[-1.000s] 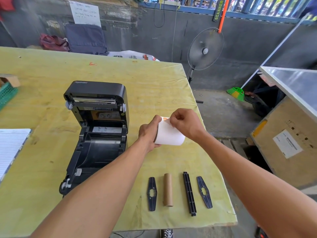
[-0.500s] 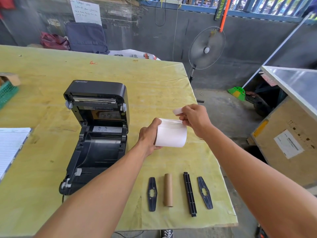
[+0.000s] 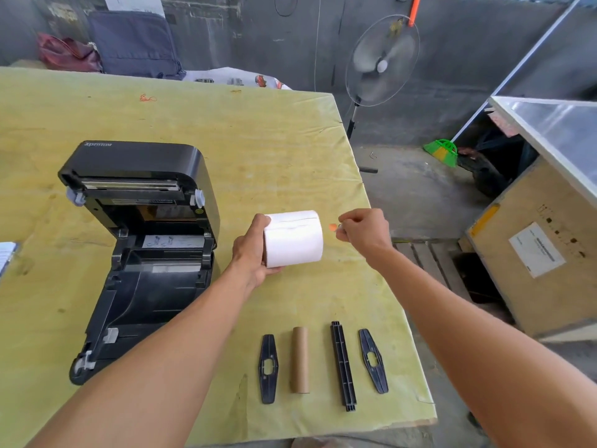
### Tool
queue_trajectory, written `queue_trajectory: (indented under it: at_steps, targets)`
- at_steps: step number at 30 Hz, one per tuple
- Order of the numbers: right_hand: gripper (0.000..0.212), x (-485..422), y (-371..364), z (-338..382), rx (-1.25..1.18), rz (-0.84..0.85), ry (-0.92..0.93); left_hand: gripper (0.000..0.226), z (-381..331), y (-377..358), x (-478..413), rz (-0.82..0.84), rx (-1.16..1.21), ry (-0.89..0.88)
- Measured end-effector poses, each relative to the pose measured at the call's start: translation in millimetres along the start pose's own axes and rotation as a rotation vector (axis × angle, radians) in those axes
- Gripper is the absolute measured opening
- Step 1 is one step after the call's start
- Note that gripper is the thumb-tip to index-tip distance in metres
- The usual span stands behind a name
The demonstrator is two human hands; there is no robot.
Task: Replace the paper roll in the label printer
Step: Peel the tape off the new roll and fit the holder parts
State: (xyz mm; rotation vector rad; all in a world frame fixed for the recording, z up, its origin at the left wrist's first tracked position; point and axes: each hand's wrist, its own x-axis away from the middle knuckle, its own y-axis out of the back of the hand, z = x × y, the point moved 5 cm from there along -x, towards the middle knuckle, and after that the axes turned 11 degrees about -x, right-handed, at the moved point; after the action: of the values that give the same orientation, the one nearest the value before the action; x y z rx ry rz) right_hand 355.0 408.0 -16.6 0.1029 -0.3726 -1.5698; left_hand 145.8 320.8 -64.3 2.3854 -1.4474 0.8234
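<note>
A black label printer (image 3: 142, 247) stands on the yellow table (image 3: 258, 140) with its lid swung up and its paper bay bare. My left hand (image 3: 252, 250) grips a fresh white paper roll (image 3: 295, 239) by its left end, just right of the printer. My right hand (image 3: 365, 231) is a little to the right of the roll, pinching a small peeled sticker with an orange tip (image 3: 333, 227). Near the front edge lie a brown cardboard core (image 3: 300, 359), a black spindle bar (image 3: 343, 366) and two black roll guides (image 3: 268, 368) (image 3: 373, 360).
A white notepad (image 3: 6, 253) shows at the left edge. The table's right edge runs just past my right hand. Beyond it are a standing fan (image 3: 381, 59), a green brush (image 3: 442, 151) and a wooden crate (image 3: 536, 250). Bags (image 3: 132, 43) sit behind the table.
My right hand has peeled the sticker off the roll and drawn away to the right. My left hand has turned the roll and kept hold of it.
</note>
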Motion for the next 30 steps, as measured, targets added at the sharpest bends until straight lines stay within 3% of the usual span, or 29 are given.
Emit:
queue_trajectory:
  at_steps: [6,13,20,26,30]
  targets:
    - [0.028,-8.2,-23.7,-49.4,0.293,0.153,0.044,0.032,1.8,-7.6,-22.5,-0.03,0.044,0.022]
    - [0.034,-14.0,-42.4,-90.3,0.395,0.175,0.053,0.027,5.2,-14.9,-46.7,-0.06,0.086,0.023]
    - [0.061,11.9,-44.2,-94.9,0.744,0.31,0.17,0.025,-3.0,-21.5,-43.5,-0.071,0.103,0.019]
    - [0.066,20.0,-40.3,-101.4,0.706,0.315,0.115,0.026,-6.8,-22.4,-31.3,-0.054,0.111,0.011]
    - [0.062,12.2,-32.6,-96.9,0.443,0.316,-0.113,0.028,-9.6,-18.6,-21.9,-0.056,0.106,0.006]
